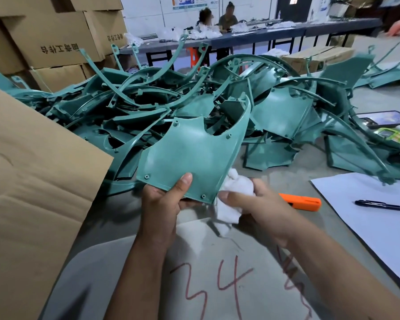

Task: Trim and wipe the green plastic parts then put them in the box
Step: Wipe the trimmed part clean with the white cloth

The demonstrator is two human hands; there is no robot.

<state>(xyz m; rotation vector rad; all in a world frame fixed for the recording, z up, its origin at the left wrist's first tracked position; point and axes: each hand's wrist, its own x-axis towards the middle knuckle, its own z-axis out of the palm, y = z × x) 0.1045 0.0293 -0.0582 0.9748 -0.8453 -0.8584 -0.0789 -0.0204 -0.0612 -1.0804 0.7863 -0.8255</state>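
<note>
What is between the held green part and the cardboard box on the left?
Nothing visible. The left hand holds the green part just right of the cardboard box, whose flap faces it; the box opening is out of view.

Long dark tables (pixel 286 31), stacked cartons (pixel 51 40), white wall (pixel 148 17)

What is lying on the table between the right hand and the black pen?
In the head view, an orange utility knife lies on the grey table between the right hand, which grips a white cloth, and the black pen on the white paper.
</note>
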